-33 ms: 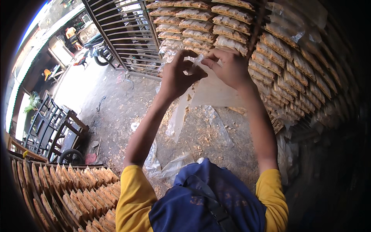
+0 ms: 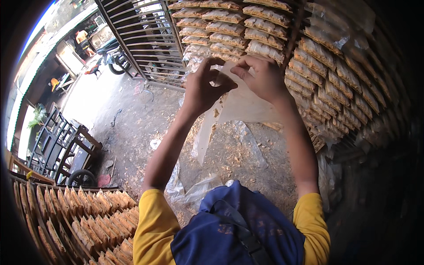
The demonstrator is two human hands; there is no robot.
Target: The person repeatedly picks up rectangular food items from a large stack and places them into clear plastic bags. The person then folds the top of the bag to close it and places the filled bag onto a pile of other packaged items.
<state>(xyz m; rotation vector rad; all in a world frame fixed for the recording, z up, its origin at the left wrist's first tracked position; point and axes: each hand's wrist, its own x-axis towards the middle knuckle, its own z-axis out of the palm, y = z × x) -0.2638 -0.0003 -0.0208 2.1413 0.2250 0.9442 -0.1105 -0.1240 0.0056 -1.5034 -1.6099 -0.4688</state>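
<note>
Evidently the sheet [image 2: 251, 106] is only partly dealt with: it is up off the floor [image 2: 128, 119], hanging in the upper middle of the frame, with a broad panel spread below the right hand [image 2: 263, 79] and a narrow length trailing lower left of it. The right fingers are pinched on its top edge. The left hand [image 2: 204, 88] curls beside that edge, thumb and forefinger apart; whether any of its fingers grip the sheet, I cannot tell. Straightening the trailing length looks left to do, since it hangs loose, neither flat nor folded.

Beyond the hands, packs [image 2: 265, 28] fill the top of the frame and run down its right side; more packs [image 2: 88, 203] stand in rows at lower left. A gate [image 2: 137, 39], a motorbike [image 2: 115, 62] and a cart [image 2: 70, 145] lie toward the left. Clear scraps [image 2: 205, 187] and crumbs [image 2: 227, 152] litter the floor beneath, likely to confuse or snag the loose end. Nothing visible blocks the space between the hands.
</note>
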